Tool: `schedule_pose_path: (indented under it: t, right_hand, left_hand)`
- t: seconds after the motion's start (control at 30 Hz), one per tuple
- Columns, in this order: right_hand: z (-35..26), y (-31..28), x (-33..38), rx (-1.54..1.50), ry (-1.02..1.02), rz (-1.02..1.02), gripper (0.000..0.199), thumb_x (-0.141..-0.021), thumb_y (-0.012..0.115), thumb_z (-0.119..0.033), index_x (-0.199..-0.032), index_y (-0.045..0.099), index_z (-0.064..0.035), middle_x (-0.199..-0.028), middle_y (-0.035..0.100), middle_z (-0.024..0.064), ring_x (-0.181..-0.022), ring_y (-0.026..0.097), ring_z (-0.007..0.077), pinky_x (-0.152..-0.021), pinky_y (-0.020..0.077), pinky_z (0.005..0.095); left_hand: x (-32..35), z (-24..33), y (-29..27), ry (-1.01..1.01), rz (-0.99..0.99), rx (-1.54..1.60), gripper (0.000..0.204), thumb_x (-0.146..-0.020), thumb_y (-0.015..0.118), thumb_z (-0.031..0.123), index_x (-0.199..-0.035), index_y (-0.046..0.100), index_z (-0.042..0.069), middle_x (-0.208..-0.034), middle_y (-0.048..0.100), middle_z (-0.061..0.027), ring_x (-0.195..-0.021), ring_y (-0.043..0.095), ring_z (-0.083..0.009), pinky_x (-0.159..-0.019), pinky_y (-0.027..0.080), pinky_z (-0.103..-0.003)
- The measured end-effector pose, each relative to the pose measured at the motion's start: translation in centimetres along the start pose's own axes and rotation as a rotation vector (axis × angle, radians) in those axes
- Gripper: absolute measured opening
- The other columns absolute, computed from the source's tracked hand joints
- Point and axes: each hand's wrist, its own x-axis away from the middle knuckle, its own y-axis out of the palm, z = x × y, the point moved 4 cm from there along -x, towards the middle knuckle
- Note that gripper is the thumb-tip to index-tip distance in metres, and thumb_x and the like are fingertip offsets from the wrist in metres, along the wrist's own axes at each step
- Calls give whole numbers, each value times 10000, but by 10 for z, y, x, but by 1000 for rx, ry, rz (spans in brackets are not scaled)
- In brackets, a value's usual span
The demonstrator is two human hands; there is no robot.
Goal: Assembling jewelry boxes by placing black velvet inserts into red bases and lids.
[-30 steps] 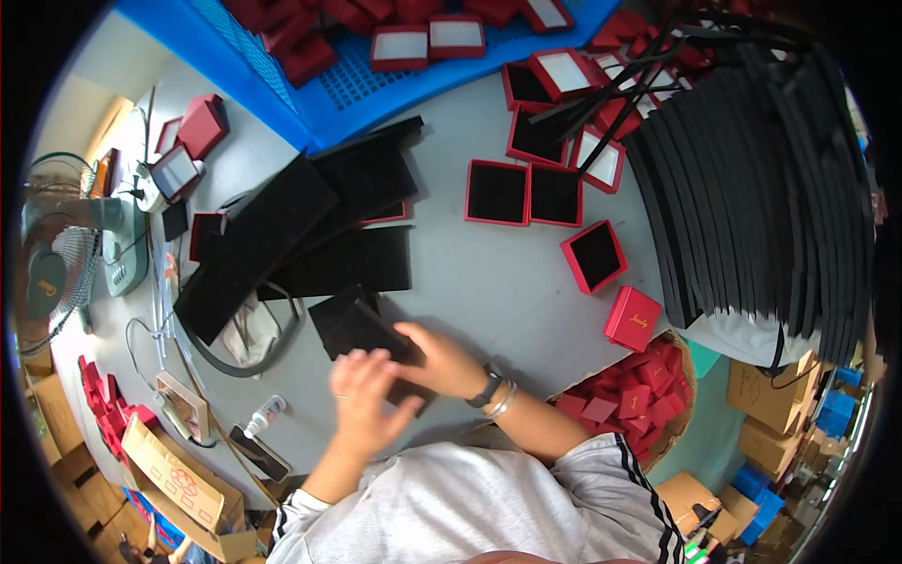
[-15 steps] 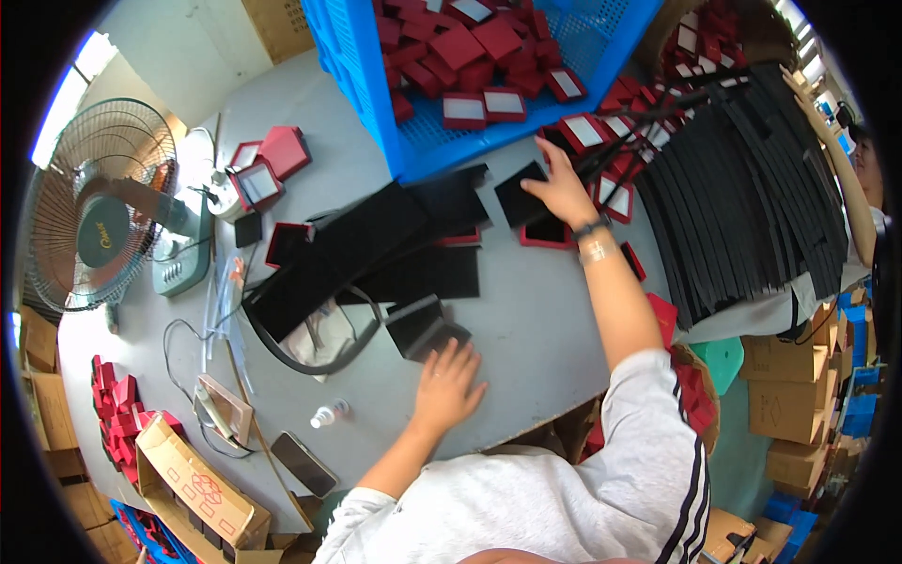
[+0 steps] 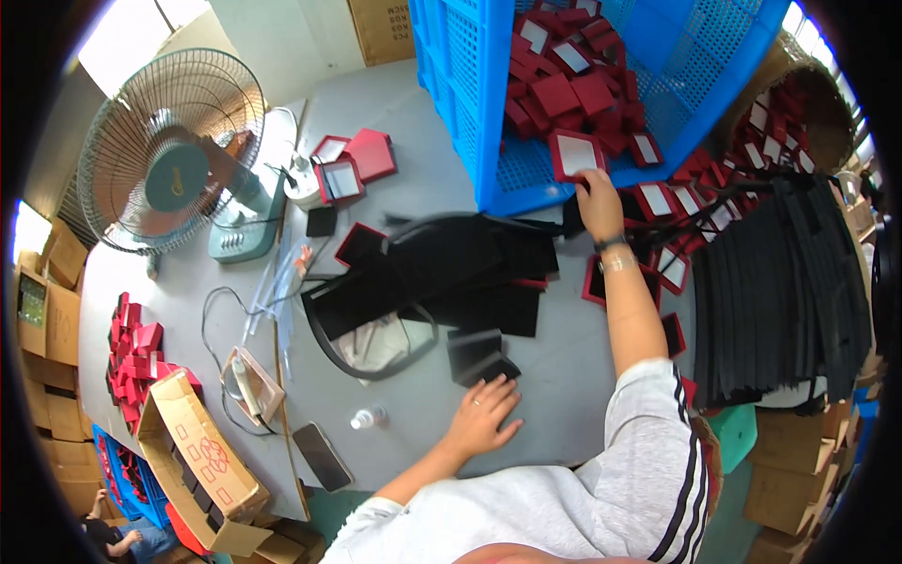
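Observation:
My right hand (image 3: pixel 599 209) reaches to the front edge of the blue crate (image 3: pixel 489 141), its fingers closed on the lower edge of a small red box (image 3: pixel 575 156) with a white inside. Beside that hand a black piece (image 3: pixel 571 218) is partly hidden. My left hand (image 3: pixel 482 419) rests on the table, fingers spread, with the fingertips at a folded black piece (image 3: pixel 481 355). Long black strips (image 3: pixel 404 273) lie heaped beyond it, over a curved black band (image 3: pixel 395 368) and a clear bag. More red boxes (image 3: pixel 564 94) fill the crate.
At the right stands a large stack of black strips (image 3: pixel 780 291), with loose red boxes behind it. A fan (image 3: pixel 174 174), cables, a phone (image 3: pixel 322 456), a small white bottle (image 3: pixel 368 417) and a cardboard box (image 3: pixel 202 461) occupy the left side. A person sits at the lower left.
My view has turned, so the scene sits lower and further right. My right hand has moved from a black piece on the table to the red box at the crate. My left hand stays near the folded piece.

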Motion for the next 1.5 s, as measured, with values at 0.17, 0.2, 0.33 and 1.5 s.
schedule_pose_path:
  t: [0.17, 0.2, 0.33, 1.5]
  right_hand:
    - [-116, -94, 180, -233, 88, -420, 242, -827, 608, -10, -1064, 651, -30, -1028, 630, 181, -952, 618, 373, -817, 509, 405]
    - [-124, -95, 217, -257, 117, -486, 240, -825, 612, -9, -1059, 657, -40, -1029, 631, 179, -952, 621, 365, -814, 509, 402]
    - [-134, -94, 321, -380, 200, -730, 337, -838, 633, -19, -1157, 676, -119, -1186, 608, 122, -1039, 613, 325, -869, 503, 379]
    - [-166, -89, 377, 119, -111, -426, 346, -893, 629, -238, -1194, 645, -67, -1223, 626, 75, -1273, 495, 268, -1141, 309, 459]
  left_hand:
    - [24, -3, 2, 245, 221, -19, 616, -759, 782, 311, -1277, 558, 65, -1322, 562, -124, -1293, 484, -298, -1103, 342, -517]
    - [26, -5, 2, 259, 276, 21, 706, -734, 810, 305, -1320, 510, 50, -1338, 543, -140, -1288, 483, -312, -1104, 342, -522]
    - [33, 6, 11, 214, 254, 209, 1039, -637, 892, 359, -1442, 320, 36, -1499, 316, -239, -1330, 389, -423, -1089, 345, -527]
    - [12, -1, 20, -112, -93, 400, 1087, -611, 858, 238, -1500, 268, 28, -1369, 462, -219, -1251, 467, -389, -1060, 394, -432]
